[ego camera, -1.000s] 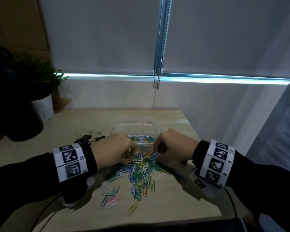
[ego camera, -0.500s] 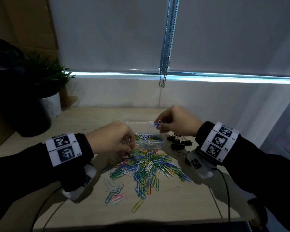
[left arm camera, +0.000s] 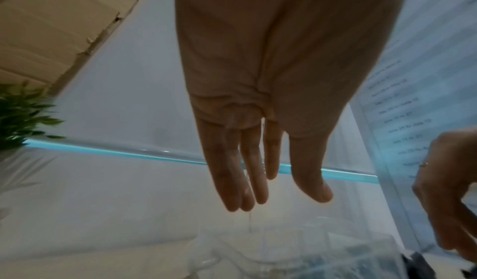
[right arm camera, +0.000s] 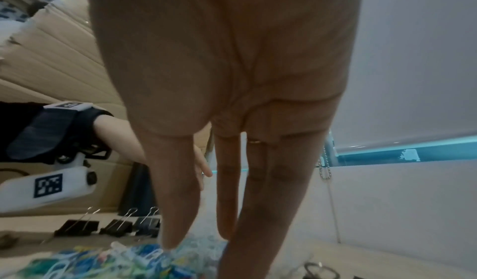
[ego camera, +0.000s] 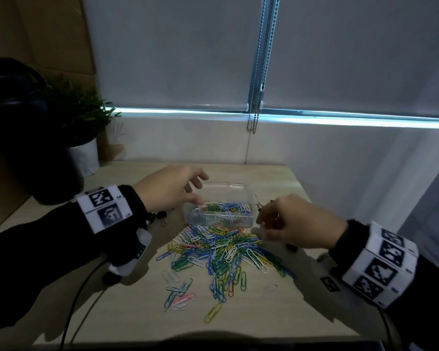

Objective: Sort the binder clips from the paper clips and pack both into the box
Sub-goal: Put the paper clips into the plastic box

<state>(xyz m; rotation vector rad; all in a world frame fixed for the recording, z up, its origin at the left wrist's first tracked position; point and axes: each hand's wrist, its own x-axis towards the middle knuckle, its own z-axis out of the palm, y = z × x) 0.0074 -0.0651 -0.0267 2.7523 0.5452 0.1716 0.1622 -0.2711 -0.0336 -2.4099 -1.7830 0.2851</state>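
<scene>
Left hand (ego camera: 171, 190) hovers, fingers straight and loosely spread, the clear box (ego camera: 219, 207) just under them; right hand (ego camera: 298, 222) empty, fingers slack, paper clips (ego camera: 221, 249) heaped below its fingertips.

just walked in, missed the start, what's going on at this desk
A person is sorting clips into a clear plastic box, which already holds coloured paper clips. The left hand hovers open over the box's left end, holding nothing. The right hand, fingers straight, reaches down beside the box toward the loose paper clip pile on the table. Black binder clips still lie outside the box.
</scene>
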